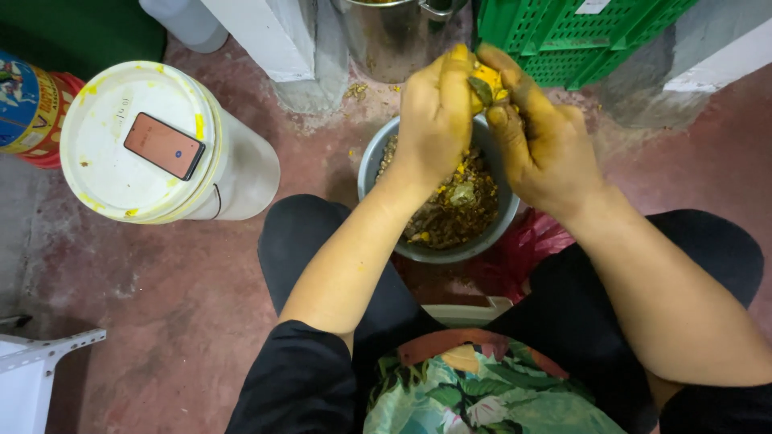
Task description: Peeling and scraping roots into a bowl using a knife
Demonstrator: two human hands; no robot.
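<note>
Hands, left hand (434, 120) and right hand (540, 141), both grasping the yellow fruit piece (487, 83), do best peeling directly above the grey bowl (371, 157) so scraps drop in.

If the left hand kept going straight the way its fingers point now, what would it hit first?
The left hand points up-frame, fingertips on the yellow fruit piece that the right hand also pinches. Beyond that, likely the steel pot, though depth is unclear since the hands are raised over the grey bowl.

To your left, a phone (164, 145) lies screen-down on a white bucket lid (104, 173), its back orange. Beyond it at the left edge stands a tin (28, 108) with a blue, yellow and red label.
</note>
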